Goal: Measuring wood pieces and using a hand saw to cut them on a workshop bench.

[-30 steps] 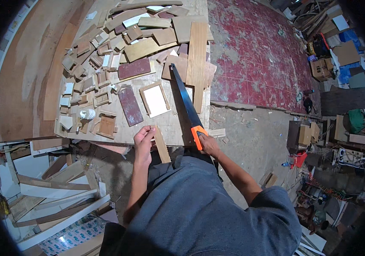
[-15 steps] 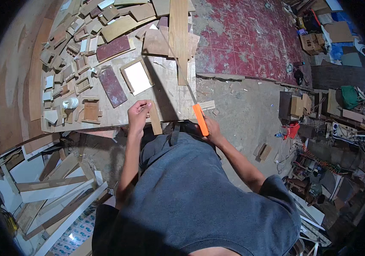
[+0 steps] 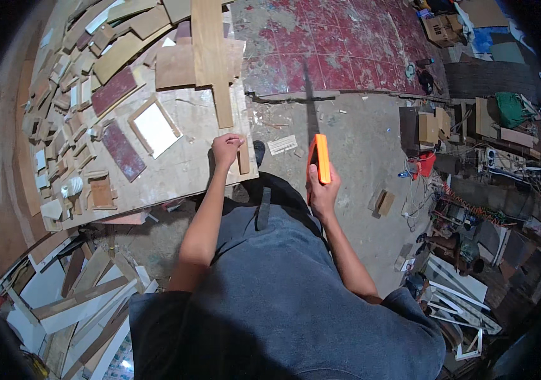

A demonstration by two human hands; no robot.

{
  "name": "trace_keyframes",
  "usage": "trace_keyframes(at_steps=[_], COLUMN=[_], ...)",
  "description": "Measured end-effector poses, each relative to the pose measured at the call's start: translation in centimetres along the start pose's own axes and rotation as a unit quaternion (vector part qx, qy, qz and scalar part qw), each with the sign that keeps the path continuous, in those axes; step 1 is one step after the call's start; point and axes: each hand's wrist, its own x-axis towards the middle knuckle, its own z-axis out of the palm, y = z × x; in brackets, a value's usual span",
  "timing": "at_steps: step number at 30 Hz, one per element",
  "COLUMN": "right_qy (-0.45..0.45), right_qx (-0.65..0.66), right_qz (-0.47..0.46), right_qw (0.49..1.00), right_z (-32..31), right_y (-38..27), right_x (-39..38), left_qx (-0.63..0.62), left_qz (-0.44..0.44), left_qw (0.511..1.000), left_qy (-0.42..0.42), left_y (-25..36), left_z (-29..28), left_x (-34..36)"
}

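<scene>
My left hand is closed at the workbench's right edge, its fingers on a short narrow wood strip that lies along that edge. In my right hand is the orange handle of a handsaw. The saw's dark blade points away from me over the floor, to the right of the bench and apart from the strip. Beyond my left hand, a long wooden board lies on the bench with a narrower strip by its near end.
The workbench carries a small wooden frame with a white panel, a dark red board and many small wood pieces at the left. Offcuts pile up below left. Cartons, cables and scrap line the right side.
My left hand has brought the wood strip from the bench's front to its right edge. The saw has swung right, off the bench and over the floor. The view has shifted right.
</scene>
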Motion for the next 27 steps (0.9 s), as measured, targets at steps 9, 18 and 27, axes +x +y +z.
trace_keyframes(at_steps=[9, 18, 27], right_qy=[-0.103, -0.169, -0.186], right_qx=[0.015, 0.073, 0.041], right_qz=[0.121, 0.164, 0.157], right_qw=[0.987, 0.969, 0.969], right_z=[-1.1, 1.5, 2.8], right_y=[4.4, 3.1, 2.4], right_x=[3.7, 4.3, 3.9], left_qx=[0.168, 0.31, 0.278], left_qz=[0.054, 0.038, 0.065], left_qw=[0.979, 0.936, 0.943], left_qy=[0.107, 0.161, 0.172], left_y=[0.6, 1.1, 0.2], left_z=[4.0, 4.4, 4.9], left_x=[0.5, 0.4, 0.8])
